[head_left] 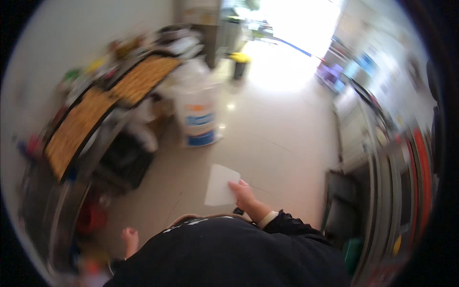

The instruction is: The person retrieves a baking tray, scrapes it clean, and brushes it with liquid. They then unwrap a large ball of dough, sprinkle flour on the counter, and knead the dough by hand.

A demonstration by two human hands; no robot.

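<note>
My right hand pinches the edge of a thin white flat sheet between thumb and fingers. The sheet hangs out in front of my body over the pale floor. I cannot tell whether it is paper or plastic. At my left side, low in the picture, my left hand is loosely curled with nothing visible in it. It is nearest to the rack on the left and touches nothing that I can see.
A shelf with tan woven-looking panels runs along the left, loaded with blurred goods. Beside it stand a black crate and a large white bag bearing print. A yellow-topped bin is ahead; cabinets line the right.
</note>
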